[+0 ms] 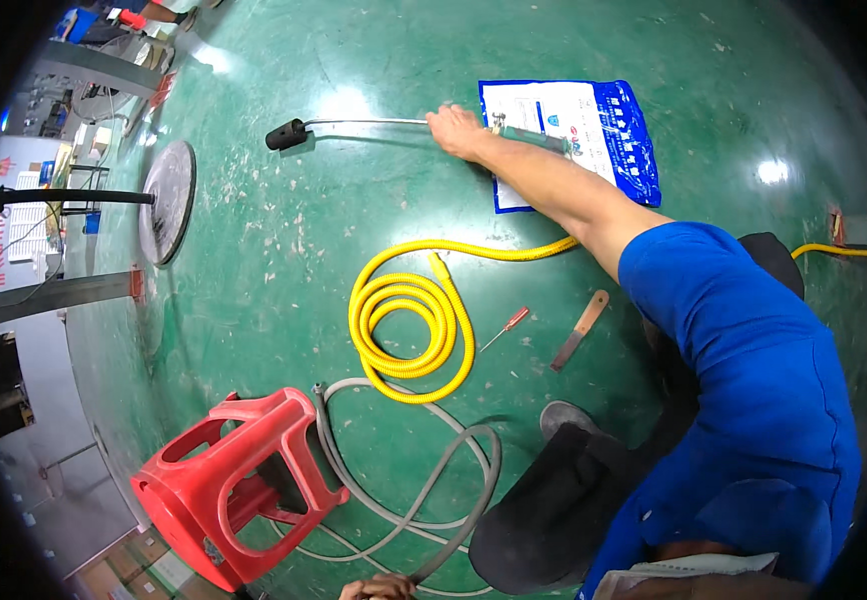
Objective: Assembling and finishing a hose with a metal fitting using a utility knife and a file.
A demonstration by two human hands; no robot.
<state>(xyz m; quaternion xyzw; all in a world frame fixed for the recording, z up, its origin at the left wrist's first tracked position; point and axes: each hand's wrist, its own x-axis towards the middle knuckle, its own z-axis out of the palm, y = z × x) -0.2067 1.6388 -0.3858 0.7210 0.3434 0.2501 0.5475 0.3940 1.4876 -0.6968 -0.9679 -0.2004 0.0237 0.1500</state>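
The green floor (254, 320) carries everything here, its paint scuffed pale in places. Toward its near left corner stands a red plastic stool (254, 440), with openings in its sides and its leg ends toward the coiled hoses. By the floor's left edge is a round grey base (172, 200), a black pole reaching it from the side. The grey hose (497, 460) lies in loose, crossing loops beside the stool, near the floor's near edge. Farther in, the yellow hose (494, 251) is wound in a coil, one length running right until the person's bare forearm hides it.

Toward the floor's far edge lies a blue-and-white package (614, 140), flat, partly covered by that forearm. The long torch (374, 121) lies across there too: its black cylindrical head points left, well clear of the package, while its handle is over the package. The person's right hand (456, 131) has its fingers closed around the torch's thin metal tube. The left hand (379, 587) barely shows at the near edge, close to the grey hose; whether its fingers grip anything cannot be told.

Right of the yellow coil are a wooden-handled scraper (584, 324) and a smaller, red-handled screwdriver (519, 318), lying apart.
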